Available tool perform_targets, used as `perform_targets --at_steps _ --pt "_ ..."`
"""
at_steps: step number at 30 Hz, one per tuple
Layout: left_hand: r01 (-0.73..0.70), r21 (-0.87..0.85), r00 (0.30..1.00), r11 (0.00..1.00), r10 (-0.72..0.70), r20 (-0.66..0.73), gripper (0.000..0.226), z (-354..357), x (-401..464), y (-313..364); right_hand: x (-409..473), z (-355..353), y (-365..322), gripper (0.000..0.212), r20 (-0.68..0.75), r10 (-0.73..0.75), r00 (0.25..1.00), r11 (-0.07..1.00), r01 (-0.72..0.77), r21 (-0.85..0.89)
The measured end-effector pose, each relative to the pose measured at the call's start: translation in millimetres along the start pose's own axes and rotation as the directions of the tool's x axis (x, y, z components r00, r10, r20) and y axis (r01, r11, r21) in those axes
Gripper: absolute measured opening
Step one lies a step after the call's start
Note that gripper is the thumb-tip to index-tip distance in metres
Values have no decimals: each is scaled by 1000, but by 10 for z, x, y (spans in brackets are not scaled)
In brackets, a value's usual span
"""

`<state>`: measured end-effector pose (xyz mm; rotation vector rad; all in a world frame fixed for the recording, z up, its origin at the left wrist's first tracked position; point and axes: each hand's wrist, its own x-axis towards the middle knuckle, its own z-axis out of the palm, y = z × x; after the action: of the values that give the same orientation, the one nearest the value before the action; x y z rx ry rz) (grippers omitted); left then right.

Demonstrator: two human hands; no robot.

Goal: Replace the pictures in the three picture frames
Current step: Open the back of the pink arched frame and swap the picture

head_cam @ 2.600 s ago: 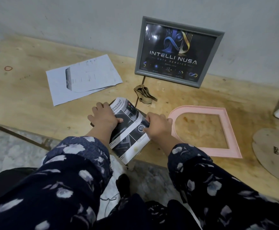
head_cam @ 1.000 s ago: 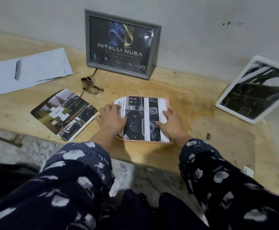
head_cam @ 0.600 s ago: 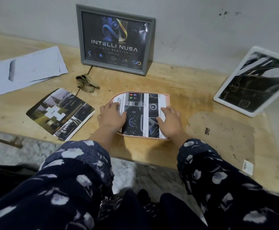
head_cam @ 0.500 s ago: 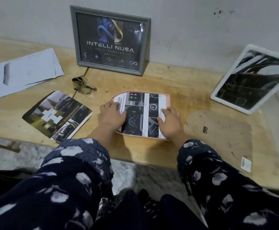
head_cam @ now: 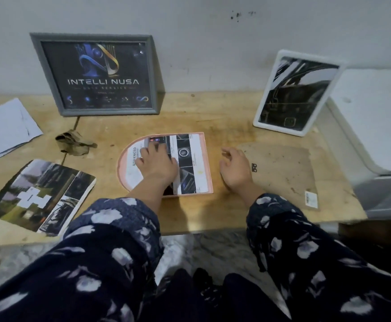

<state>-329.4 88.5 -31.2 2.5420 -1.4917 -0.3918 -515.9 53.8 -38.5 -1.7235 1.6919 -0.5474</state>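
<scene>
A pink arch-shaped frame (head_cam: 208,163) lies flat on the wooden table (head_cam: 231,126). A printed picture (head_cam: 189,163) lies inside it. My left hand (head_cam: 156,162) presses flat on that picture with spread fingers. My right hand (head_cam: 235,168) hovers to the right of the frame with loosely curled fingers, holding nothing, at the edge of the brown backing board (head_cam: 282,168). A grey frame (head_cam: 96,75) with a dark poster leans on the wall. A white frame (head_cam: 296,92) leans at the right. A loose old picture (head_cam: 41,196) lies at the left.
White paper sheets (head_cam: 3,129) lie at the far left. A crumpled brown scrap (head_cam: 73,142) sits left of the pink frame. A white box-like object (head_cam: 375,126) stands at the right end of the table. The table's front edge runs just below my wrists.
My right hand has lifted off the picture and moved right to the backing board. My left hand has slid toward the middle of the picture. The view has shifted left.
</scene>
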Motion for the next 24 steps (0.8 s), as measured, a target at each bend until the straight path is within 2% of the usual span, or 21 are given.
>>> perform_targets --at_steps 5,11,15,19,22,24 --pt "-169 -54 982 984 173 76 50 169 -119 699 -86 -547 487 40 -122 167 978 984 -172 -38" --pt "-276 -41 944 960 279 176 48 414 -336 1204 -385 -1091 1072 46 -245 425 871 875 -465 -134" --pt "-225 -57 944 973 232 233 47 517 -414 1296 -501 -1179 1238 47 -242 476 846 851 -512 -115" --pt "-184 -150 953 972 213 214 50 560 -444 1332 -539 -1156 1261 48 -255 464 848 872 -489 -40" --pt "-105 -271 950 957 177 258 63 569 -396 1354 -520 -1153 1260 49 -266 465 844 877 -479 14" --pt "24 -405 942 914 116 315 79 549 -337 1369 -501 -1166 1276 49 -269 469 842 877 -479 29"
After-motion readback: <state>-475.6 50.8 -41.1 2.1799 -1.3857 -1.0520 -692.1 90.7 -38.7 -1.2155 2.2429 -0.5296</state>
